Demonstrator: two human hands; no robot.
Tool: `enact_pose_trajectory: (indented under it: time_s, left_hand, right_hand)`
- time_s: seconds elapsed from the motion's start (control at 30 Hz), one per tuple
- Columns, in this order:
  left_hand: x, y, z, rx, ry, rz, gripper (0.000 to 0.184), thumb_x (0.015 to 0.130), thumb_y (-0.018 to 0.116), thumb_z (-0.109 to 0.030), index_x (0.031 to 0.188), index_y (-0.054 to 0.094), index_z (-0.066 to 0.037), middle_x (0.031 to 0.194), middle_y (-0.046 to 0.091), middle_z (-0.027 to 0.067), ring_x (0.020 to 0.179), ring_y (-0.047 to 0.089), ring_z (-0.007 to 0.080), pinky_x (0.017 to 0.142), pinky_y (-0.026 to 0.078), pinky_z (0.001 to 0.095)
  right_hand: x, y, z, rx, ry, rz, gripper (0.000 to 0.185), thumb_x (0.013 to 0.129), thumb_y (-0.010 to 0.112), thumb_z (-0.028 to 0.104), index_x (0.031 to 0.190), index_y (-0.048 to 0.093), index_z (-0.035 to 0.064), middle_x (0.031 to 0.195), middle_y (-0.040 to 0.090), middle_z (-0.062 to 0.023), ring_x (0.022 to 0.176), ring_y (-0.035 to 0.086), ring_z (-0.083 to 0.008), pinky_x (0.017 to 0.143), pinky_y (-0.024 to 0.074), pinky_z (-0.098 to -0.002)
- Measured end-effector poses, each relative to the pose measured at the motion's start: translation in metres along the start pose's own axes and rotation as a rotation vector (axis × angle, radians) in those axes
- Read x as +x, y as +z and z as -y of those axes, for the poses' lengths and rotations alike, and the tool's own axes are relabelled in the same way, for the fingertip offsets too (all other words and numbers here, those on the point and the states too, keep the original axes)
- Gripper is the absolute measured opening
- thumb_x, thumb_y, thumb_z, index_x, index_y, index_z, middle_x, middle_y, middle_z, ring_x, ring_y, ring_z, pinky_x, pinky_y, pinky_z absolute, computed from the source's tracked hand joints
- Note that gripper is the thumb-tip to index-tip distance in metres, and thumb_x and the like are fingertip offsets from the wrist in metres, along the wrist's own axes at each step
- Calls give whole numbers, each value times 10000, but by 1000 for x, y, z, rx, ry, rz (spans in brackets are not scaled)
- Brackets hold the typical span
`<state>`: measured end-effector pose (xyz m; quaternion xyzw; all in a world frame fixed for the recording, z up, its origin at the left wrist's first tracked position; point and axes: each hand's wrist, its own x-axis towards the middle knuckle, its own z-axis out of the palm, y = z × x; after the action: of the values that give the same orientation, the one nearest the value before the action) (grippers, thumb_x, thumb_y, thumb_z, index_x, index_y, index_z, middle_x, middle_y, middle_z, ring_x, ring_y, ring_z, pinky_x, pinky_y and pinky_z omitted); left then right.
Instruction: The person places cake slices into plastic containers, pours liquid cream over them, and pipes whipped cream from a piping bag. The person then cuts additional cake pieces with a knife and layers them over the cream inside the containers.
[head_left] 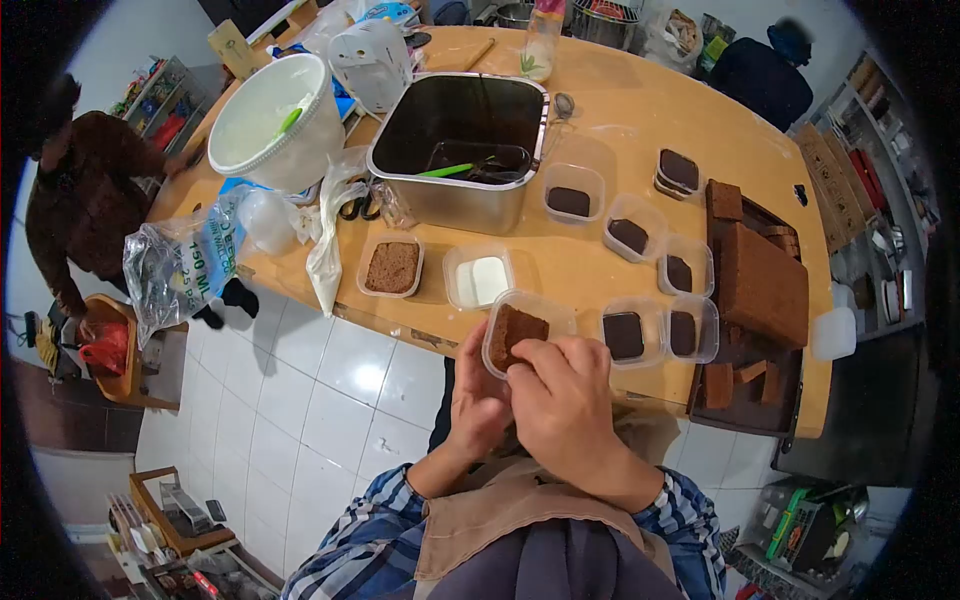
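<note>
Held over the table's front edge, a clear plastic cup (555,312) has my left hand (478,400) wrapped round its left side. My right hand (565,400) has its fingers closed on a piece of brown cake (518,334) at the cup's opening. Just beyond are a cup with white cream (481,281) and a cup with brown cake (393,267). To the right stand several cups with a dark filling, one of them (624,335) close to my right hand.
A metal pan (460,200) with dark chocolate and a white tub (270,125) stand behind. A dark tray (800,395) bears a large cake block (763,285). Plastic bags (180,265) lie left. Another person (90,190) stands at far left.
</note>
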<state>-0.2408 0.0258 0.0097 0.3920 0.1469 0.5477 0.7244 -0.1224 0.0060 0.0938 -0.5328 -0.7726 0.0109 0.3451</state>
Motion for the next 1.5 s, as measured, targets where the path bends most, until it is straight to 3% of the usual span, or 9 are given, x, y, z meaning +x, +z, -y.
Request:
enact_pose_trajectory:
  time_s: [0.13,0.23,0.4,0.5,0.7,0.9,1.0,1.1,1.5]
  left_hand:
    - [-11,-1,12,-108,-216,-191,884,816,237,-771,1374,333,-93,1336,428,127,1229,426,270,1036,338,405]
    - [3,2,3,-207,-458,-361,859,823,226,-766,1291,454,-83,1241,519,130,1150,497,275,995,385,406]
    - [10,12,-14,-493,-727,-219,853,830,154,-761,1232,505,-96,1133,584,96,991,589,249,744,518,446]
    - [10,6,-12,-620,-803,-56,833,845,170,-741,1254,460,-76,1110,582,132,1010,596,289,774,538,432]
    - [16,16,-16,-181,-866,-56,851,841,153,-745,1266,434,-64,1143,560,133,956,614,274,623,571,406]
    - [15,25,-28,-153,-675,20,464,949,423,-432,1233,449,-66,1142,542,87,1046,563,178,697,565,356]
    - [13,27,-25,27,-606,-30,456,898,511,-176,1308,373,-30,1216,506,117,1092,534,234,784,544,388]
    - [13,20,-10,130,-498,-7,418,901,496,-69,1300,388,-12,1199,519,107,1076,534,195,856,495,336]
    - [11,42,-23,906,-322,86,354,945,432,-93,1262,441,63,1089,614,164,1009,579,201,877,454,307]
  right_hand:
    - [-4,7,14,43,22,63,156,684,650,114,801,605,21,951,582,-66,866,501,-244,738,357,-408]
    - [-7,-4,15,131,29,85,212,664,708,118,842,634,30,951,582,-68,870,502,-261,751,365,-402]
    - [-4,-40,-18,125,38,-20,176,672,698,106,842,664,76,1025,579,-105,928,483,-305,802,361,-411]
    - [-5,-42,-24,172,38,16,154,690,687,114,841,673,90,1077,568,-121,958,474,-326,835,349,-429]
    - [-9,-31,-29,187,9,-26,190,667,713,98,844,657,57,1027,582,-119,873,529,-297,771,398,-414]
    - [-18,-24,-37,102,23,-104,180,637,739,25,786,638,16,852,610,-115,714,568,-264,629,442,-349]
    - [-21,-21,-39,78,50,-151,184,639,735,24,779,615,18,827,603,-104,722,562,-274,635,434,-364]
    - [-23,-18,-40,98,59,-184,241,644,736,26,832,586,29,827,601,-101,729,561,-281,647,430,-376]
    - [-27,-14,-44,77,38,-180,374,625,752,48,933,542,17,781,585,-118,672,546,-296,617,421,-387]
